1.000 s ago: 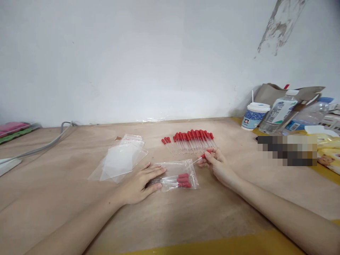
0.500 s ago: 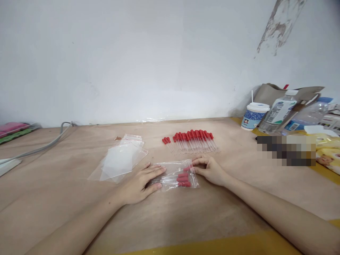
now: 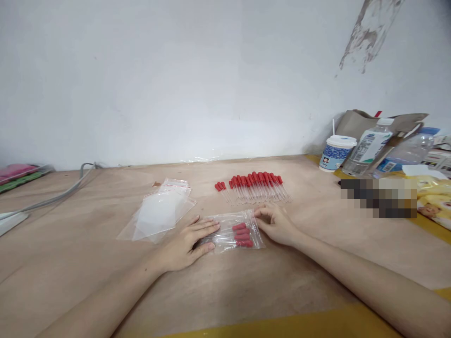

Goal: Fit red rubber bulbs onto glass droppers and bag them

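Observation:
A small clear zip bag point(image 3: 234, 232) lies on the wooden table point(image 3: 246, 281) with several red-bulbed glass droppers inside. My left hand point(image 3: 186, 241) lies flat on the bag's left end, fingers stretched out. My right hand point(image 3: 276, 224) rests at the bag's right, open edge, fingers curled and touching the plastic; no dropper shows in it. Behind the bag lies a row of several loose droppers point(image 3: 255, 186) with red bulbs pointing away from me.
A stack of empty clear zip bags point(image 3: 160, 211) lies left of the hands. At the back right stand a paper cup point(image 3: 336, 152), plastic bottles point(image 3: 366, 146) and a brown paper bag point(image 3: 355, 123). A grey cable point(image 3: 52, 197) runs along the left.
My right hand carried a dropper from the row down to the bag's mouth; the dropper now lies inside with the others. The left hand has stayed flat on the bag.

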{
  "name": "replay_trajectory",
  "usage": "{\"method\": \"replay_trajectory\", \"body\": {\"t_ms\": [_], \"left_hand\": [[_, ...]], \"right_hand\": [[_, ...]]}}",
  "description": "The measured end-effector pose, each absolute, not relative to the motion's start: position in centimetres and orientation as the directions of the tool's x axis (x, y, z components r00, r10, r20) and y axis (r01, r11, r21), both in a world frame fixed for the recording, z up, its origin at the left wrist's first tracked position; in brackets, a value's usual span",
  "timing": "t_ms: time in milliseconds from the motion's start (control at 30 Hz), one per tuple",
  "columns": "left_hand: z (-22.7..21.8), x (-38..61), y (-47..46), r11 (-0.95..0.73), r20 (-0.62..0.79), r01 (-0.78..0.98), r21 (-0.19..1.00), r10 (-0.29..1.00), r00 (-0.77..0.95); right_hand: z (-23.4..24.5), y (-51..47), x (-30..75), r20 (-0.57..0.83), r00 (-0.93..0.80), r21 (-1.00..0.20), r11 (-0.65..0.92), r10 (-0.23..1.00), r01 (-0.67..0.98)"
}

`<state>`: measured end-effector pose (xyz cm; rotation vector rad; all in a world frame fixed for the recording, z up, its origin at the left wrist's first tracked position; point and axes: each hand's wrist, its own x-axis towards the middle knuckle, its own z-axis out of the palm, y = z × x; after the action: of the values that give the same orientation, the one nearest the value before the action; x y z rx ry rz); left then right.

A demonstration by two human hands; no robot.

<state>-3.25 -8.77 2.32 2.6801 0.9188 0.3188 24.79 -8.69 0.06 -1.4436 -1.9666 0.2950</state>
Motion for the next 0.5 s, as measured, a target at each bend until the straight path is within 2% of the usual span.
{"method": "replay_trajectory", "body": {"t_ms": [133,300,500], "left_hand": [[2.4,-3.2,-8.8,-0.753,0.110,0.564,0.338,0.627,0.771],[2.7,-3.0,-9.0,-0.747,0.101,0.574,0.335,0.634,0.767],[2.7,-3.1,-9.0,-0.742,0.080,0.587,0.325,0.640,0.764]], "right_hand": [[1.1,-6.5,25.5,0.395,0.016,-0.529,0.213,0.919,0.822],[2.4,-2.7,24.2,0.444,0.090,-0.400,0.107,0.891,0.910],[2.9,1.0,21.9,0.324,0.201,-0.324,-0.092,0.924,0.942]]}}
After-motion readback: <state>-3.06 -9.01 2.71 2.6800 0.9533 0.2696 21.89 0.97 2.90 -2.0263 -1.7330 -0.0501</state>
